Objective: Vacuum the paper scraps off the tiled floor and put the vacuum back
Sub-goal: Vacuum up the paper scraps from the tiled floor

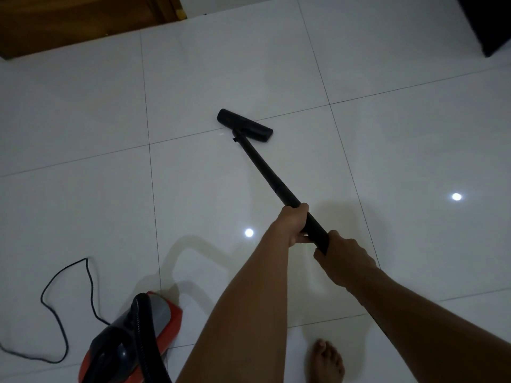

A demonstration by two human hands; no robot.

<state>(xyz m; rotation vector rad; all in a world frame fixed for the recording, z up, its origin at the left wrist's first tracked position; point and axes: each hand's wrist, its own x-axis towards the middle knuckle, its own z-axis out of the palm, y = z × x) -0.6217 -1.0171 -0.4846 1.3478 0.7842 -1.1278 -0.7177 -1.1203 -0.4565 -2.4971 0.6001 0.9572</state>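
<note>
A black vacuum wand (265,172) slants across the white tiled floor (96,211), ending in a flat black floor head (244,125) that rests on the tiles near a grout line. My left hand (294,225) grips the wand's upper part. Just behind it, my right hand (345,258) holds the wand's end. The red and black vacuum body (132,338) sits on the floor at the lower left, its ribbed hose (139,322) arching over it. I see no paper scraps on the tiles.
A black power cord (66,308) loops over the floor at the far left. Brown wooden furniture (69,20) stands at the top left and a dark object (486,20) at the top right. A bare foot (326,360) is planted at the bottom.
</note>
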